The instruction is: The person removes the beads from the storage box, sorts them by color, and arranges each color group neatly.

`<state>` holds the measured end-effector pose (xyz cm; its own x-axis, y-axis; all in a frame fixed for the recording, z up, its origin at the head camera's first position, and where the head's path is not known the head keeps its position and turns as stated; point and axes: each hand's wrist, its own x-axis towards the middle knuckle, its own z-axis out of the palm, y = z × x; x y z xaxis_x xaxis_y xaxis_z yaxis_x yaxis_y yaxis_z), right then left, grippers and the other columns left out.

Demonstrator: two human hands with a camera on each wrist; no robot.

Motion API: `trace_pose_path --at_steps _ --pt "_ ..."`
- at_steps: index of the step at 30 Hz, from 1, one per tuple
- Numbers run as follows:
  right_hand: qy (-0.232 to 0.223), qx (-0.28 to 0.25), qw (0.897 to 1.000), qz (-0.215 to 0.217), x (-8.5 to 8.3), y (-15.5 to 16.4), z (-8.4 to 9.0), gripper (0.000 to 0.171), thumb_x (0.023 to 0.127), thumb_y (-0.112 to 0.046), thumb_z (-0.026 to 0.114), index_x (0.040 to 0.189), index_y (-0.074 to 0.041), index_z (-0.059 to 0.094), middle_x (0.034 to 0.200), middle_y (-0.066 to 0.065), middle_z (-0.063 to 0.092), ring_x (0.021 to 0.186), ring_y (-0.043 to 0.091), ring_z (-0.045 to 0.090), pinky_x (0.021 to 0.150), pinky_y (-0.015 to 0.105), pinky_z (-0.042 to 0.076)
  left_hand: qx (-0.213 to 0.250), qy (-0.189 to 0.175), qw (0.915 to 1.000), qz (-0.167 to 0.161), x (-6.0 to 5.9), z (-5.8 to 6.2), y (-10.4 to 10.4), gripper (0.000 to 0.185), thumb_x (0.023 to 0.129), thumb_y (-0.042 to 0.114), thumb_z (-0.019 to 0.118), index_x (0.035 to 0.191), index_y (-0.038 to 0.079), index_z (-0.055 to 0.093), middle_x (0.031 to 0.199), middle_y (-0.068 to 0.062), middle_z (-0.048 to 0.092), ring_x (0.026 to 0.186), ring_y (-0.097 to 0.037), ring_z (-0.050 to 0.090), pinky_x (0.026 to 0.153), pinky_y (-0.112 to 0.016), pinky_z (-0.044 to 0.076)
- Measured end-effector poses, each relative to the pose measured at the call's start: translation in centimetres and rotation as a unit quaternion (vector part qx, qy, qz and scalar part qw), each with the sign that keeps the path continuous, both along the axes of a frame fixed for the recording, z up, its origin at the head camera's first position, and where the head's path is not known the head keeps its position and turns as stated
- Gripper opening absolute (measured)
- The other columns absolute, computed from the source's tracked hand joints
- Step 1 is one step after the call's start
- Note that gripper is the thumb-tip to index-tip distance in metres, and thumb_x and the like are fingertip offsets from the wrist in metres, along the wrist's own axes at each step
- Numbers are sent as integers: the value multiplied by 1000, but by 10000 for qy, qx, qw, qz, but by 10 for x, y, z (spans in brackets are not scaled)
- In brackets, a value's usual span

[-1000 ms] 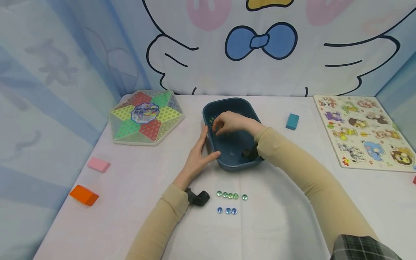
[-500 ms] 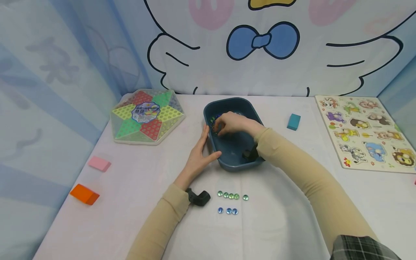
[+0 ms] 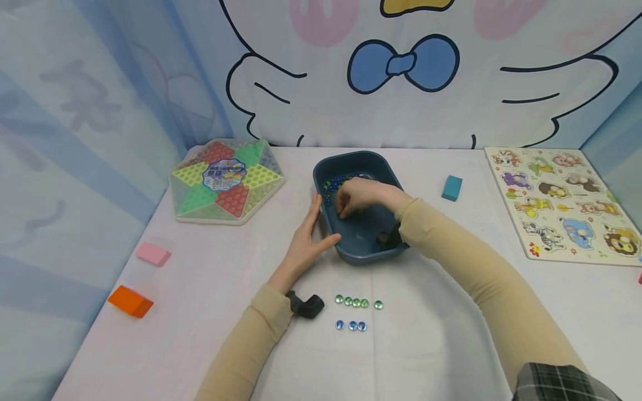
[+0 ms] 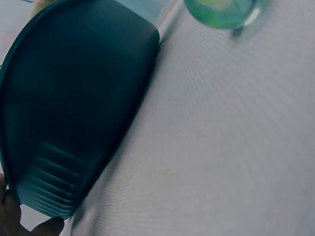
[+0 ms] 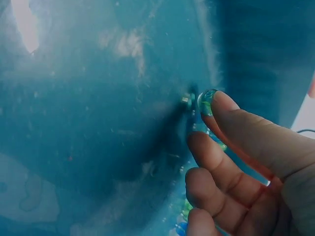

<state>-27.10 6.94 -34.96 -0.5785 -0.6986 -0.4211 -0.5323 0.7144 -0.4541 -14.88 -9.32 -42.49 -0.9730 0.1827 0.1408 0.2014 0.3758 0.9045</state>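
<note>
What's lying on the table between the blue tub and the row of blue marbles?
In the head view, a row of green marbles lies between the blue tub and the blue marbles.

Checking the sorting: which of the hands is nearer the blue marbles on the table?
Left. The left hand rests against the bin, nearer the blue marbles; the right hand is inside it.

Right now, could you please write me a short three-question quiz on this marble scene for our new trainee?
1. True or false: the left hand rests against the outside of the blue tub.
2. How many green marbles lie in the row on the table?
3. The right hand is: A) on the puzzle board, B) inside the tub, C) on the orange block.

Key: 1 true; 2 five; 3 B.
</note>
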Motion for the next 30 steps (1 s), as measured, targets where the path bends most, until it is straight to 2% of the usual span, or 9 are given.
trace_pose_path --at_steps 4,6,9,13,18,21,25,30 --pt "-56 -113 9999 5 0 6 7 13 84 -17 68 92 -7 67 87 7 66 72 16 62 63 26 55 -57 -31 10000 -23 0 1 0 89 84 32 66 149 30 6 157 5 2 142 -15 13 115 -42 16" --pt "-110 -184 9998 -23 2 9 13 13 84 -17 68 93 -7 67 88 7 66 73 16 63 64 26 55 -20 -23 10000 -49 0 1 0 90 84 28 67 150 27 6 157 3 1 143 -17 12 115 -44 15" --pt "-132 -326 9994 -72 5 14 23 13 84 -17 68 94 -8 67 89 7 66 74 16 63 64 27 55 70 -37 9999 -89 0 1 1 91 83 32 67 150 25 6 156 1 0 143 -20 10 115 -47 13" --pt "61 -569 9984 47 12 23 37 12 85 -17 67 94 -9 67 86 5 66 69 18 61 62 28 53 32 -45 10000 -67 0 2 1 91 83 41 66 149 29 5 157 3 1 143 -18 11 115 -46 14" --pt "192 -802 9963 236 28 37 49 13 85 -20 67 96 -13 67 83 2 64 66 22 59 59 29 50 -34 -82 10000 43 1 1 3 89 84 27 66 148 34 5 157 3 2 142 -15 12 115 -44 15" --pt "158 -938 9949 330 39 47 51 14 85 -21 67 96 -13 67 84 1 64 66 18 58 58 29 49 -19 -118 9999 72 1 1 3 89 84 23 66 149 34 5 157 5 2 142 -15 12 115 -45 14" --pt "147 -1100 9932 349 51 62 51 13 84 -22 68 95 -15 67 84 -2 64 68 12 55 60 27 48 41 -99 9999 54 2 1 3 89 83 28 67 149 33 6 155 11 1 142 -14 12 115 -43 15" --pt "35 -1324 9907 301 67 77 51 13 85 -22 67 96 -15 68 83 -4 63 69 12 53 60 25 47 20 -45 10000 21 2 2 2 89 83 35 67 149 32 6 155 12 1 142 -13 11 115 -42 15"
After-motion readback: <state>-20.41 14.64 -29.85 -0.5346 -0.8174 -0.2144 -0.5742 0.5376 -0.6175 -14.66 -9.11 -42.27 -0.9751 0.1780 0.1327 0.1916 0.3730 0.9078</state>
